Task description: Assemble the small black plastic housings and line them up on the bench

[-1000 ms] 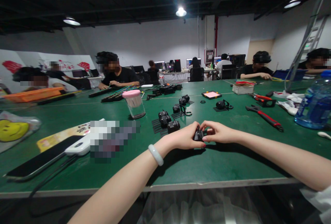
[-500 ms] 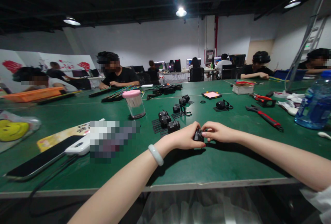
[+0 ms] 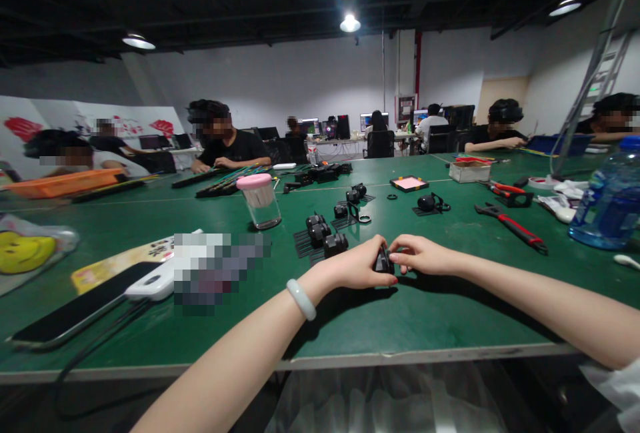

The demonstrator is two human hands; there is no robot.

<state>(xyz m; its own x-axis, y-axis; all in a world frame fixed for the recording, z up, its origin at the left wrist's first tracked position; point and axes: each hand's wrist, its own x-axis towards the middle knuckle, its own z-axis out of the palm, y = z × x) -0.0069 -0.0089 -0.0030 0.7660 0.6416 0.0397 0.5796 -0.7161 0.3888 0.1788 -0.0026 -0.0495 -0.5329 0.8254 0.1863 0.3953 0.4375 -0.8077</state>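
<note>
Both my hands meet on the green table [image 3: 400,319] around one small black part [image 3: 383,261]. My left hand [image 3: 357,265], with a pale bangle on the wrist, curls its fingers round the part from the left. My right hand [image 3: 420,254] pinches the same part from the right with thumb and fingertips. Most of the part is hidden between the fingers. Just behind my left hand lie several similar black parts [image 3: 323,235] on flat black combs.
A clear jar with a pink lid [image 3: 260,201] stands at the back left, a phone [image 3: 75,309] and cable at the near left. A red-handled wrench [image 3: 513,226] and a blue water bottle [image 3: 605,203] are at the right. Other people sit round the far side.
My right hand's fingers have closed in a little on the black part. Both arms otherwise stay where they were.
</note>
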